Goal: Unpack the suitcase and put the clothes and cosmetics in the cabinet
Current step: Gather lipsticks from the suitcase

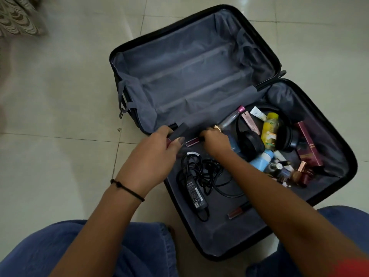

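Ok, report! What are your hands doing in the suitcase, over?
Left hand grips grey flap. Right hand pinches pink tube. Suitcase open, cosmetics inside. Charger beside hands.

- Suitcase (337, 152) lies open flat on the tiled floor (60, 96); far half lined in grey.
- Left grip (159, 150) pinches a grey strap (180, 130) at the hinge edge, thumb on top.
- Right grip (216, 141), fingers curled, holds the cap end of a maroon tube (191, 141).
- Near half: black adapter (194, 194) with tangled cable, headphones (251, 145), yellow bottle (270, 130), blue bottle (259, 161), maroon box (310, 146).
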